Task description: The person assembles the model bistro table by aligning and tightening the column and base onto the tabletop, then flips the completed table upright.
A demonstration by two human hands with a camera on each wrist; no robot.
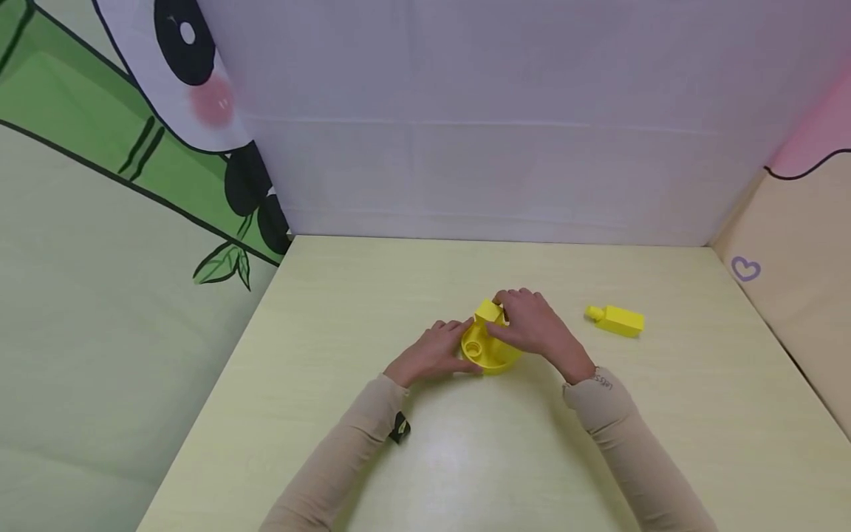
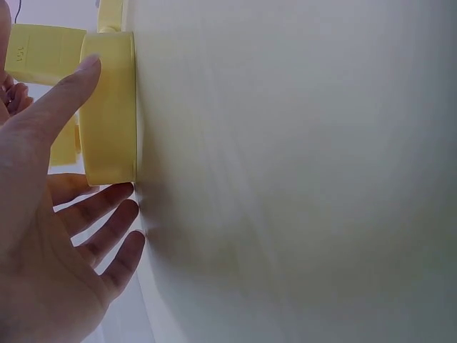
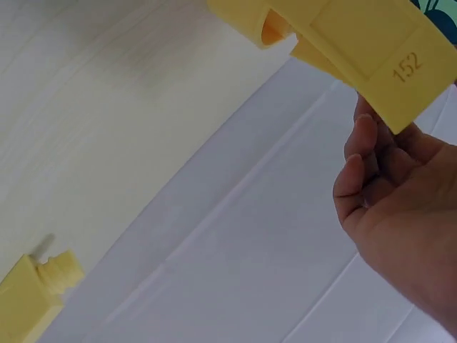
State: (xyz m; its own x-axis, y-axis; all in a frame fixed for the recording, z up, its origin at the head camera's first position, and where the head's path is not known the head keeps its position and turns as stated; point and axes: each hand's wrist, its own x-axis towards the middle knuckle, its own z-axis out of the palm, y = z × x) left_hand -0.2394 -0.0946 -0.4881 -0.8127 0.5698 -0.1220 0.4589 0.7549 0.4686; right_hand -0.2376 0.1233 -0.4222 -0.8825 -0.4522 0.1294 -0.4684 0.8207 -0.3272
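In the head view a round yellow base with a raised ring on its top lies near the middle of the table. My left hand holds its rim from the left, thumb on the side wall in the left wrist view and several fingers spread below. With my right hand I grip a yellow rectangular block over the base. That block shows the number 152 in the right wrist view. Whether it is seated in the base is hidden.
Another yellow block with a ridged neck lies on its side to the right on the pale table. A small black object is beside the left sleeve. A lilac panel stands at the table's far edge.
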